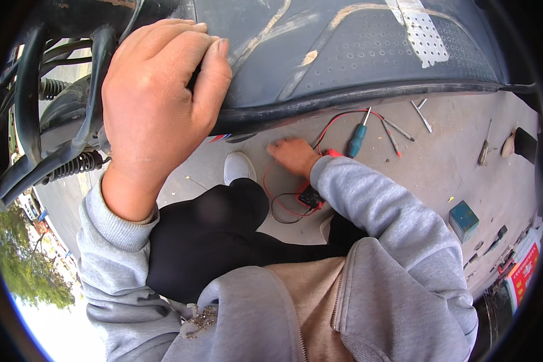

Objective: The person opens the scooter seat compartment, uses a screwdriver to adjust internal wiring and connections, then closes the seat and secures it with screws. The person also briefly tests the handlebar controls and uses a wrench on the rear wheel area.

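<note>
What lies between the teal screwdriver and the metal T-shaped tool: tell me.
Two test probes lie between the teal screwdriver and the T-shaped tool, as the head view shows.

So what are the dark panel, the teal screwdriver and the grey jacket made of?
Dark panel: probably plastic, dull and scuffed, since its dots look moulded in. Teal screwdriver: handle likely plastic, being coloured and slightly glossy; shaft probably metal, thin and silvery. Grey jacket: soft, matte knit, maybe cotton, with a ribbed cuff.
</note>
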`<state>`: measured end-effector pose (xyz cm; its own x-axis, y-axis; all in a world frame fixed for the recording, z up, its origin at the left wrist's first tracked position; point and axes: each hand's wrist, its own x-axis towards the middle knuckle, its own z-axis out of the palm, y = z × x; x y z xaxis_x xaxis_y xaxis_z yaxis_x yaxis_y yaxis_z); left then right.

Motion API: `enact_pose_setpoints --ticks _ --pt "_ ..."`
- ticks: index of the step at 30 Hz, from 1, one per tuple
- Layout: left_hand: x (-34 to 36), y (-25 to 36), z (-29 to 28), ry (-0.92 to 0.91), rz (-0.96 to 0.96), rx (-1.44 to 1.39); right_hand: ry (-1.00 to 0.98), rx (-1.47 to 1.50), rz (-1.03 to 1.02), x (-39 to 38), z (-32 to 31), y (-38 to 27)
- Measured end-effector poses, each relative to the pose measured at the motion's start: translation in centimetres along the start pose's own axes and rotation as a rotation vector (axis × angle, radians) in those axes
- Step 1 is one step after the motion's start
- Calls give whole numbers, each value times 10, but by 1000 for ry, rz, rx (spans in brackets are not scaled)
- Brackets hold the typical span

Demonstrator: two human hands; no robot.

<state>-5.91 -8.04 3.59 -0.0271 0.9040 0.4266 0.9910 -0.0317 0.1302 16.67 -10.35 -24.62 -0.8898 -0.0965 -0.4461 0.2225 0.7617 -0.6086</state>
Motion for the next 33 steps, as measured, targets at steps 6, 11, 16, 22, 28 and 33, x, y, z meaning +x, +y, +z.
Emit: enact_pose_setpoints --ticks 6,11,16,22,28,33 --pt "2 4 -8 -75 -104 -55 52 -63 -8 19 14 -7" --pt "2 3 -16 -147 -217 -203 63 -48 4 21 18 -3" --pt "-1 1 -21 -247 -233 -226 107 -151 -32 15 10 -6" --pt "1 7 -20 -274 -173 -110 -124 42 -150 -22 -85 -35" --pt "5 8 -14 -354 -131 76 -121 498 -573 -109 -285 -70" --pt "9 10 -13 -351 -201 -58 525 365 -283 -92 -420 -54"
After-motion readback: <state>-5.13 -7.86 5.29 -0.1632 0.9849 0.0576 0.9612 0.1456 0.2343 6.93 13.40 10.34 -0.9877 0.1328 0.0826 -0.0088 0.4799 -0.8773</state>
